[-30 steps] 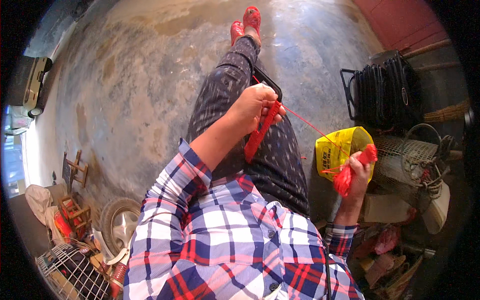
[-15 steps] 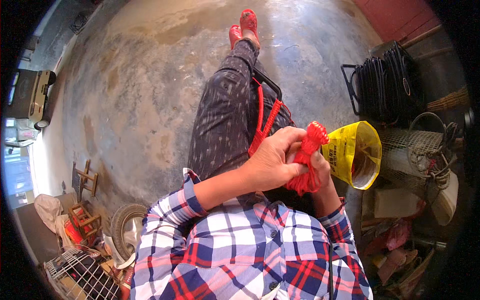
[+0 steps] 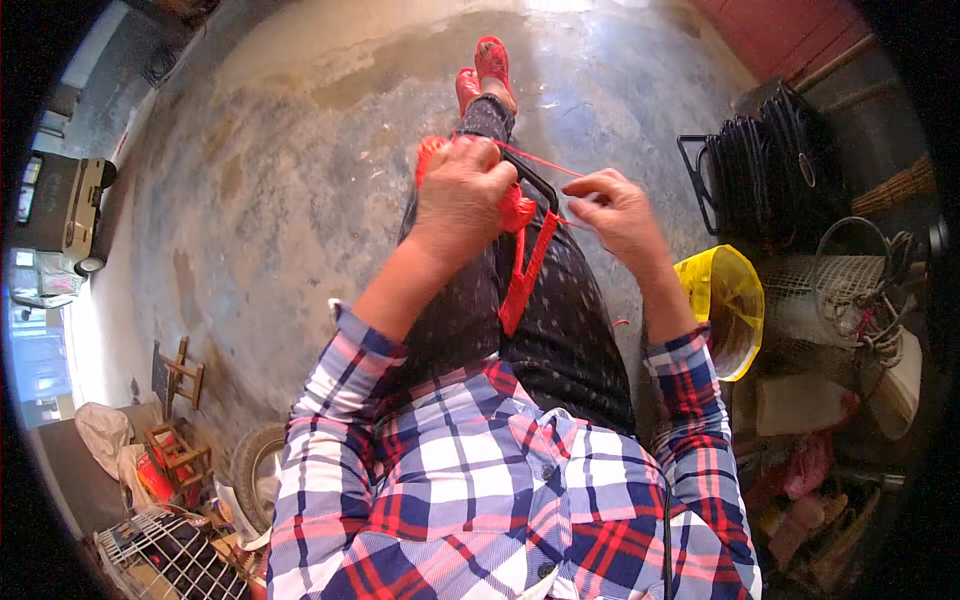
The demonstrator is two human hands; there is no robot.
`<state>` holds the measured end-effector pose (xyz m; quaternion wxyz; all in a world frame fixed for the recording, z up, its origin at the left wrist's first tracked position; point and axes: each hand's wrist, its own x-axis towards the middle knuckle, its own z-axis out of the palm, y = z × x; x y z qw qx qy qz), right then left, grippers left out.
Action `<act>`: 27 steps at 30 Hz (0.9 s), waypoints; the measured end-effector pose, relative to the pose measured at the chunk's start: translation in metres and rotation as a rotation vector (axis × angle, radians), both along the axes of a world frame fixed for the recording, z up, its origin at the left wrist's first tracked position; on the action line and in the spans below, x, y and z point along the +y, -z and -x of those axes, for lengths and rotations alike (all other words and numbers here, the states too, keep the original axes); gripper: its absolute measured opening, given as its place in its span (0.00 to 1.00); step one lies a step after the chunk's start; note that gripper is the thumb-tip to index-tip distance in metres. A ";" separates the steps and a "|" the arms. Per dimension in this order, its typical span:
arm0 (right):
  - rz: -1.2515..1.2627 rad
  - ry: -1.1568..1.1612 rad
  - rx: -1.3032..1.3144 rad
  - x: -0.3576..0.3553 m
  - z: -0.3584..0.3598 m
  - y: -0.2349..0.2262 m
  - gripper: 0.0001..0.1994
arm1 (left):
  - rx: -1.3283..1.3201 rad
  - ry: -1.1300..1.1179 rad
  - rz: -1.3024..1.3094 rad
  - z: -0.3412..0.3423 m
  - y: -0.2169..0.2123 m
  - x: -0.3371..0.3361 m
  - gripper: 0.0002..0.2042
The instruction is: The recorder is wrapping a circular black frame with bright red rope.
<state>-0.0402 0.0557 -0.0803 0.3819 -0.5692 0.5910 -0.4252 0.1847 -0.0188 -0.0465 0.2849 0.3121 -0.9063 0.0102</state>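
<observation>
My left hand [image 3: 462,195] is closed around a bunch of red cord [image 3: 516,212] held over my lap. A flat red strap [image 3: 525,275] hangs from that bunch down across my dark patterned trousers. My right hand [image 3: 618,212] pinches a thin red thread [image 3: 545,160] that runs taut from the bunch to its fingertips. A black frame [image 3: 535,182] lies on my knee just under both hands. My legs stretch forward and end in red shoes [image 3: 485,68].
A yellow bag-lined bucket [image 3: 725,300] stands at my right. Behind it are stacked black frames [image 3: 770,170], a wire mesh cage [image 3: 830,300] and clutter. At lower left are a small wooden stool [image 3: 175,375], a tyre [image 3: 255,470] and a wire basket [image 3: 165,555]. Bare concrete floor [image 3: 270,200] spreads ahead.
Both hands have risen from beside the bucket to over my knee. The left hand now holds the red bunch, and the right hand has drawn a thread out sideways.
</observation>
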 end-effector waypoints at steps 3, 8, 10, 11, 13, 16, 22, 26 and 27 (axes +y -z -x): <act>0.086 -0.031 0.357 -0.008 -0.027 0.008 0.23 | -0.078 -0.041 -0.074 0.017 0.012 0.005 0.11; 0.105 -0.037 0.448 -0.005 -0.022 0.011 0.18 | 0.032 -0.017 -0.354 0.024 0.031 0.007 0.13; 0.211 0.023 0.353 0.000 -0.014 0.010 0.14 | 0.166 0.005 -0.348 0.025 0.030 0.013 0.13; 0.274 0.073 0.357 0.002 -0.008 0.007 0.10 | 0.302 0.026 -0.336 0.026 0.029 0.016 0.13; 0.188 0.164 -0.046 0.016 0.014 0.002 0.10 | 0.379 -0.013 -0.464 0.026 0.025 0.022 0.12; 0.152 0.272 -0.898 0.039 0.047 -0.005 0.13 | 0.563 -0.082 -0.859 0.020 0.034 0.024 0.09; 0.389 0.056 -1.237 0.107 0.106 -0.038 0.16 | 1.018 0.148 -2.022 0.025 0.051 0.031 0.08; 0.331 0.311 -1.090 0.103 0.084 -0.044 0.10 | 1.032 0.241 -2.084 0.025 0.057 0.032 0.07; 0.254 0.419 -0.980 0.100 0.074 -0.039 0.07 | 1.031 0.240 -2.085 0.026 0.058 0.032 0.07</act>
